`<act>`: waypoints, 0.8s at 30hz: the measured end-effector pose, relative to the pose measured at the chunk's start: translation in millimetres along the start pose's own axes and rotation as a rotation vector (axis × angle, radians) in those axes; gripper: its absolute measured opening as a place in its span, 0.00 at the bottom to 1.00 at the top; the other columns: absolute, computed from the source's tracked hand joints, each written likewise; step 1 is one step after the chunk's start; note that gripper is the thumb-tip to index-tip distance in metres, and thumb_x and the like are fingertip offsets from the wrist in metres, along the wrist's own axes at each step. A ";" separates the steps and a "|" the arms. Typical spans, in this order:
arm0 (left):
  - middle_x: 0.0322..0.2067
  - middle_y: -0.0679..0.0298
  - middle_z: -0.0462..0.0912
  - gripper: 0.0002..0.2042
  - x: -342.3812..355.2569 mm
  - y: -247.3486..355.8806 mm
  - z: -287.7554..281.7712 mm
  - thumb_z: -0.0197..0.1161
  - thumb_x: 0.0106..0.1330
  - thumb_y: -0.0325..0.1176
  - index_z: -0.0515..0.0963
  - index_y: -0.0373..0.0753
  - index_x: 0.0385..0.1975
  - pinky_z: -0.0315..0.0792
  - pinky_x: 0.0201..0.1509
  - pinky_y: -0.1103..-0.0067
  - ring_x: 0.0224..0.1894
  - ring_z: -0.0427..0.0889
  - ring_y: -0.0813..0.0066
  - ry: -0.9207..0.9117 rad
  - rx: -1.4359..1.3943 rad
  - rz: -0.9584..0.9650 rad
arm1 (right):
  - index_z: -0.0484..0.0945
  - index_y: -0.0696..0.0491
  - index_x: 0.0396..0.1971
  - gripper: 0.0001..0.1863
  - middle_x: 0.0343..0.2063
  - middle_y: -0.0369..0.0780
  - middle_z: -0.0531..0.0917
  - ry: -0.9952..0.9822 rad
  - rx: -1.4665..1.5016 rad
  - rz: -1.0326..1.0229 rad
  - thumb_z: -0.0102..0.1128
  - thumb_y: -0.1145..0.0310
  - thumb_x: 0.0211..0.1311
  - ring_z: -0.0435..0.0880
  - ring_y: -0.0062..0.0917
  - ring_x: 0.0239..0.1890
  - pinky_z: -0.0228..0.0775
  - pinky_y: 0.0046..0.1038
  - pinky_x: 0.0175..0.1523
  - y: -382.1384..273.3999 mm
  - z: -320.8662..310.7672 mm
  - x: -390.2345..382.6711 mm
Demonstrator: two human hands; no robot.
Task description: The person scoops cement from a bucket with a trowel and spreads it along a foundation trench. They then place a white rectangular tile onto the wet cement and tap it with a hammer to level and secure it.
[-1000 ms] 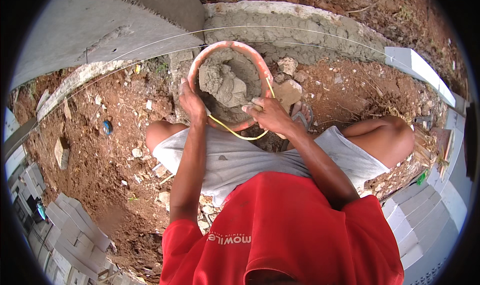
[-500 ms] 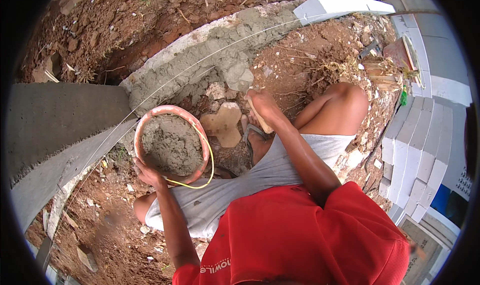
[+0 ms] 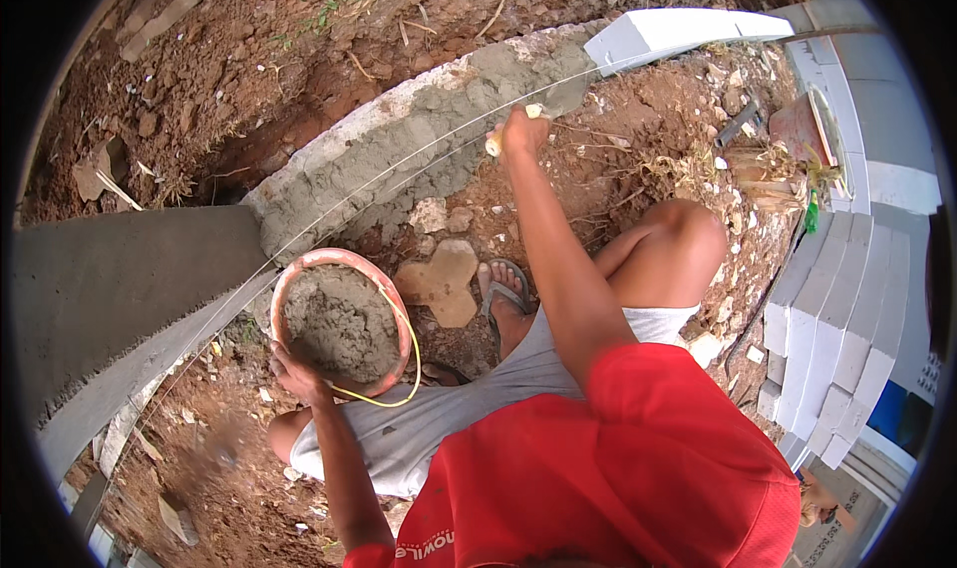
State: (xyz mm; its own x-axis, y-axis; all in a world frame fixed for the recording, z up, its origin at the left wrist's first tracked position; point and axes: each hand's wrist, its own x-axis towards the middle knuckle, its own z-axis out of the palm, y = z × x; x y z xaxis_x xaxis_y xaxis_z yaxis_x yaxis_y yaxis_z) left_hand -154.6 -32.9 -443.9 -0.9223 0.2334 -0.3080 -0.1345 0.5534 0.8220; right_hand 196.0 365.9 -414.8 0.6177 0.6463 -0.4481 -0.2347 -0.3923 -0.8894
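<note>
My left hand [image 3: 299, 377] grips the near left side of a round orange bucket [image 3: 410, 341], its fingers partly hidden against the wall. Grey wet mortar [image 3: 339, 319] fills much of the bucket, and a yellow handle [image 3: 407, 394] hangs over its right side. My right hand [image 3: 522, 138] is closed around the pale handle of a trowel [image 3: 492, 146], whose ends show on both sides of the fist. I cannot make out its blade against the mortar. The hand is at the near edge of a low foundation strip [image 3: 439, 110] spread with rough wet mortar.
A taut string [image 3: 399, 159] runs along the strip. White blocks sit at its far end [image 3: 678, 32] and in a stack [image 3: 827, 319] at right. A grey wall [image 3: 130, 279] stands at left. A broken flat stone [image 3: 444, 284] lies between bucket and sandaled foot.
My right hand has moved forward and slightly right with the trowel, the arm now stretched toward the strip. My left hand stays on the bucket.
</note>
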 end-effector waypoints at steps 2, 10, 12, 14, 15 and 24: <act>0.34 0.63 0.83 0.23 -1.9 1.9 1.7 0.56 0.80 0.52 0.81 0.34 0.40 0.73 0.40 0.76 0.34 0.77 0.74 -0.015 -0.014 -0.013 | 0.72 0.58 0.47 0.13 0.30 0.43 0.79 -0.081 0.127 0.053 0.56 0.67 0.68 0.81 0.31 0.21 0.77 0.36 0.22 12.7 -25.1 2.2; 0.33 0.63 0.83 0.21 42.2 -44.8 -11.9 0.59 0.79 0.49 0.81 0.34 0.39 0.74 0.41 0.75 0.34 0.78 0.73 -0.098 -0.460 -0.134 | 0.68 0.46 0.32 0.17 0.23 0.33 0.67 -0.080 0.505 0.419 0.47 0.48 0.73 0.67 0.24 0.20 0.61 0.30 0.24 53.5 -56.4 12.2; 0.33 0.63 0.83 0.21 49.1 -54.7 -18.7 0.59 0.79 0.49 0.80 0.33 0.40 0.74 0.40 0.75 0.34 0.78 0.73 -0.077 -0.413 -0.114 | 0.67 0.46 0.32 0.17 0.23 0.32 0.66 -0.131 0.520 0.440 0.48 0.48 0.73 0.67 0.24 0.21 0.62 0.30 0.25 55.9 -40.9 5.6; 0.33 0.63 0.83 0.21 10.5 -15.0 7.5 0.60 0.78 0.50 0.81 0.33 0.41 0.74 0.40 0.76 0.34 0.78 0.73 0.017 0.136 0.021 | 0.67 0.47 0.32 0.16 0.24 0.32 0.66 -0.154 0.537 0.419 0.50 0.50 0.73 0.68 0.23 0.22 0.63 0.31 0.25 65.5 -44.0 26.8; 0.33 0.62 0.83 0.22 3.1 -1.5 8.0 0.60 0.78 0.50 0.81 0.33 0.42 0.74 0.40 0.76 0.34 0.78 0.73 0.013 0.139 -0.017 | 0.67 0.48 0.33 0.16 0.25 0.34 0.67 -0.182 0.500 0.434 0.50 0.51 0.74 0.69 0.24 0.22 0.66 0.33 0.26 62.3 -29.9 28.2; 0.37 0.54 0.85 0.28 17.1 -20.6 4.4 0.60 0.76 0.57 0.82 0.30 0.40 0.73 0.47 0.64 0.40 0.79 0.64 0.083 0.204 0.042 | 0.70 0.55 0.39 0.15 0.25 0.38 0.72 -0.252 0.020 0.390 0.53 0.57 0.77 0.75 0.28 0.20 0.76 0.39 0.23 27.2 -20.2 31.7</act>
State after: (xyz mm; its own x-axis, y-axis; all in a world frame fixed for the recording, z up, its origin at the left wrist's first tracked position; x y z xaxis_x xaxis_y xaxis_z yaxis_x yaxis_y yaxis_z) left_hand -166.0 -36.8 -468.2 -0.9533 0.1981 -0.2282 -0.0267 0.6969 0.7167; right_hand 224.3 362.5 -451.4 0.2798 0.5927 -0.7552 -0.4293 -0.6264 -0.6506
